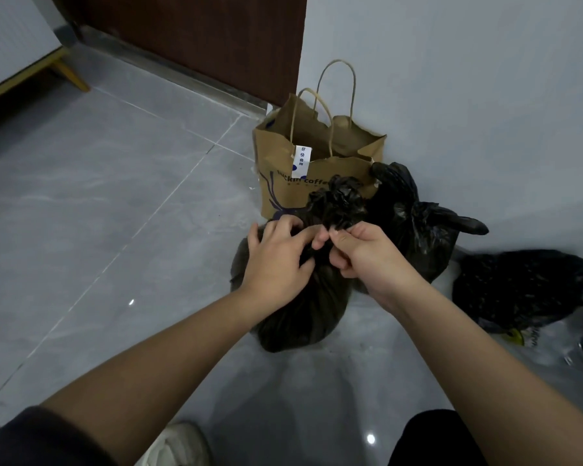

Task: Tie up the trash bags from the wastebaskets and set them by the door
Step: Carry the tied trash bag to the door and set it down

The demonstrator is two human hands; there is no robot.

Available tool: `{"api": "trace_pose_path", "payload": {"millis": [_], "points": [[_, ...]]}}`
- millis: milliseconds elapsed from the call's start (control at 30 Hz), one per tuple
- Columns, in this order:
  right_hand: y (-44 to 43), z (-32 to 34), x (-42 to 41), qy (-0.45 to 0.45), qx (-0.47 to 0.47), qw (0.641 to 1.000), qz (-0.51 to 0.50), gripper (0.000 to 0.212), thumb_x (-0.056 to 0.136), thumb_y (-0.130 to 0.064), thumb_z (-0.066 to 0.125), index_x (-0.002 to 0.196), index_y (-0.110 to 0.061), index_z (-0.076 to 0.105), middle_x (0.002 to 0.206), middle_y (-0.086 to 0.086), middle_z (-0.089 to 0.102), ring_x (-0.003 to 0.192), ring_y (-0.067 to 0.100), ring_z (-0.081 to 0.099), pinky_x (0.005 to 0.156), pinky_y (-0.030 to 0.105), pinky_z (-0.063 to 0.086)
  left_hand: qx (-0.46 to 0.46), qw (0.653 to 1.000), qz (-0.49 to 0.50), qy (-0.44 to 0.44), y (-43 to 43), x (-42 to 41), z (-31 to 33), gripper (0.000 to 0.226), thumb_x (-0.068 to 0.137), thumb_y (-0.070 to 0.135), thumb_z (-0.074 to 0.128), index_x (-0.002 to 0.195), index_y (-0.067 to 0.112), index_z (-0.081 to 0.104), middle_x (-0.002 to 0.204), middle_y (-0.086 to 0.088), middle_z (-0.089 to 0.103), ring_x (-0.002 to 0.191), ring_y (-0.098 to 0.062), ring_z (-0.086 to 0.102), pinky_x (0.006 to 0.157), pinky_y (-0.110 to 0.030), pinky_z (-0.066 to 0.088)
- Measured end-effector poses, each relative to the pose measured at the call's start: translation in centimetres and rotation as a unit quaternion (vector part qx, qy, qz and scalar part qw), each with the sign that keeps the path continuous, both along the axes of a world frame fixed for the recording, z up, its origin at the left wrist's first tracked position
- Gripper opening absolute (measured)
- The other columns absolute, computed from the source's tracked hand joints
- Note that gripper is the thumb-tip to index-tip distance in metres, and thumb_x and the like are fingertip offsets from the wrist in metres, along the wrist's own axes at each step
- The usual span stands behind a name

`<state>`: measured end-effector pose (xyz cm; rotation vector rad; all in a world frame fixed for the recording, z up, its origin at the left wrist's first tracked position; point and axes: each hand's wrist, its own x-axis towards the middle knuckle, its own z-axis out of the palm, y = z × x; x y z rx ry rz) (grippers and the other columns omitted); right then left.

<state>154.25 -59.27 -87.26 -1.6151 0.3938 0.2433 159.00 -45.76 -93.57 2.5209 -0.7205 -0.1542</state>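
Trash bags: three black [303,311]; both hands [276,260] gripping one.

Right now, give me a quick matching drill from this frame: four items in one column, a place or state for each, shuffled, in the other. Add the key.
Items
1. paper bag
2. near trash bag
3. far trash bag
4. wooden door

Places or states
A. neck gripped by both hands (left, right)
B. upright, open, handles up, in the corner
C. closed, behind the paper bag
D. already knotted, against the wall

Pairs: 1-B, 2-A, 3-D, 4-C
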Motion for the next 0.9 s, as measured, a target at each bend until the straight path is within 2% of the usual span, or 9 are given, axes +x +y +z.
{"api": "trace_pose_path", "payload": {"millis": [100,233,367,500,567,633,667,800,900], "points": [[0.2,-0.1,0.2,-0.002,0.003,1.000,-0.016,0.031,0.101,-0.015,0.037,0.079,-0.011,0.057,0.065,-0.001,0.052,0.047,0.007,0.034,0.041,0.015,0.028,0.030,0.999,-0.022,-0.040,0.0,-0.2,0.0,0.043,0.082,0.038,0.057,0.124,0.033,0.052,0.125,0.001,0.048,0.123,-0.022,0.042,0.112,-0.057,0.018],[-0.2,-0.4,0.5,0.005,-0.057,0.998,-0.019,0.031,0.100,-0.016,0.039,0.074,-0.015,0.056,0.063,-0.002,0.047,0.047,0.002,0.040,0.046,0.011,0.036,-0.013,0.998,-0.049,0.030,2.2,0.3,1.0,0.063,0.081,0.061,0.049,0.133,0.026,0.040,0.131,0.003,0.049,0.124,-0.016,0.044,0.110,-0.049,0.029],[-0.4,-1.3,0.4,0.027,-0.114,0.993,0.017,0.033,0.099,-0.017,0.042,0.069,-0.017,0.057,0.061,-0.004,0.048,0.053,0.006,0.042,0.058,0.019,0.034,-0.061,0.991,-0.049,-0.109,4.7,0.6,3.0,0.053,0.084,0.027,0.063,0.130,0.014,0.040,0.136,-0.009,0.044,0.106,-0.022,0.057,0.087,-0.043,0.050],[0.1,-1.3,0.3,0.016,-0.154,0.984,0.090,0.032,0.098,-0.019,0.043,0.070,-0.016,0.058,0.059,-0.007,0.048,0.054,0.007,0.042,0.061,0.024,0.034,0.089,0.942,-0.199,-0.256,3.3,1.8,3.2,0.076,0.082,0.012,0.060,0.146,0.028,0.024,0.154,-0.012,0.026,0.114,-0.029,0.051,0.083,-0.040,0.046],[0.2,-1.2,0.3,0.013,-0.171,0.978,0.121,0.031,0.098,-0.021,0.043,0.073,-0.015,0.059,0.060,-0.008,0.049,0.056,0.006,0.044,0.062,0.023,0.035,0.147,0.920,-0.222,-0.287,2.4,2.3,3.0,0.062,0.083,0.012,0.055,0.140,0.024,0.037,0.134,-0.009,0.050,0.100,-0.026,0.055,0.075,-0.036,0.045],[0.1,-1.2,0.2,0.020,-0.179,0.973,0.141,0.030,0.099,-0.022,0.042,0.076,-0.014,0.060,0.062,-0.008,0.049,0.057,0.004,0.043,0.063,0.021,0.035,0.153,0.906,-0.234,-0.318,1.9,2.8,3.2,0.026,0.082,0.010,0.047,0.104,0.014,0.061,0.092,-0.006,0.059,0.079,-0.025,0.056,0.064,-0.035,0.041],[0.0,-1.3,0.1,0.022,-0.181,0.971,0.152,0.029,0.099,-0.023,0.042,0.078,-0.014,0.060,0.063,-0.008,0.049,0.057,0.003,0.043,0.063,0.021,0.035,0.155,0.899,-0.248,-0.326,1.8,3.1,3.5,0.018,0.081,0.009,0.044,0.087,0.012,0.060,0.080,-0.005,0.056,0.072,-0.025,0.055,0.061,-0.034,0.040],[-1.3,-1.8,-0.7,0.023,-0.203,0.956,0.210,0.026,0.098,-0.023,0.045,0.079,-0.017,0.062,0.065,-0.013,0.055,0.054,-0.006,0.048,0.062,0.018,0.035,0.158,0.892,-0.296,-0.303,2.9,4.0,4.0,0.019,0.076,0.008,0.036,0.073,0.014,0.053,0.070,-0.004,0.052,0.064,-0.024,0.051,0.057,-0.034,0.037],[-1.4,-1.9,-1.1,-0.003,-0.232,0.942,0.241,0.026,0.098,-0.022,0.045,0.076,-0.019,0.059,0.065,-0.013,0.050,0.063,-0.001,0.046,0.064,0.022,0.038,0.153,0.905,-0.290,-0.272,4.4,4.0,4.2,0.016,0.073,0.011,0.037,0.071,0.016,0.052,0.066,-0.001,0.051,0.060,-0.023,0.051,0.055,-0.032,0.034]]}}
